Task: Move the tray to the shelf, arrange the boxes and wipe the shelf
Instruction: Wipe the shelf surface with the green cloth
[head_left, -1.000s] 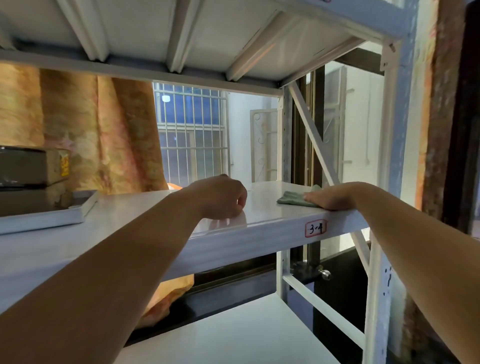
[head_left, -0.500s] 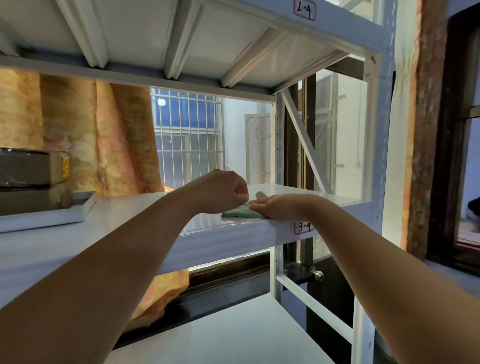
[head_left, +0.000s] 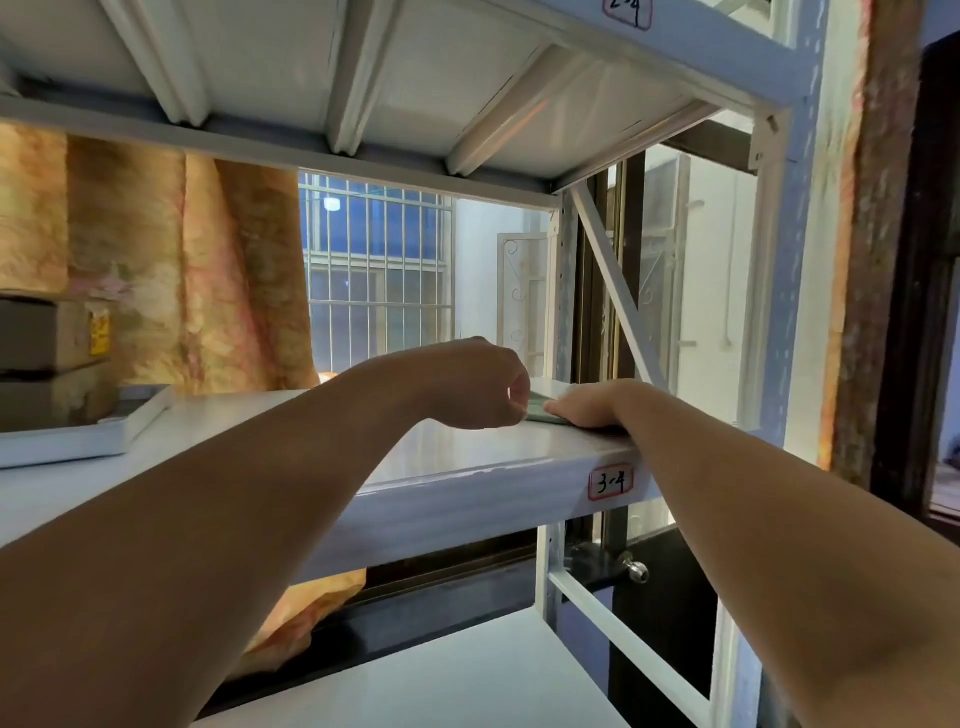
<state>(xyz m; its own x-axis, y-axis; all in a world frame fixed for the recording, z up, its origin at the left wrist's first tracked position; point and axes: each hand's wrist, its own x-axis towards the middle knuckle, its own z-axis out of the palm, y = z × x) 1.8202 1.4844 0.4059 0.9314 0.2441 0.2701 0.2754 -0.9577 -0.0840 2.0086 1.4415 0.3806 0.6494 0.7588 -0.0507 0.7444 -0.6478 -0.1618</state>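
The right hand (head_left: 587, 408) is pressing flat on the green cloth (head_left: 540, 411) at the shelf (head_left: 467, 467)'s near right edge; soft, light, likely needing broad palm pressure; left hand (head_left: 478, 384) is resting curled, seemingly empty

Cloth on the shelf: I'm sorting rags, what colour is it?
The cloth is pale green; head view.

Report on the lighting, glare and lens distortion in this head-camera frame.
Head view: strongly backlit by the window; the boxes at far left fall into deep shadow; the glossy shelf shows soft glare and a faint reflection beneath the left hand; wide-angle perspective enlarges the near forearms.
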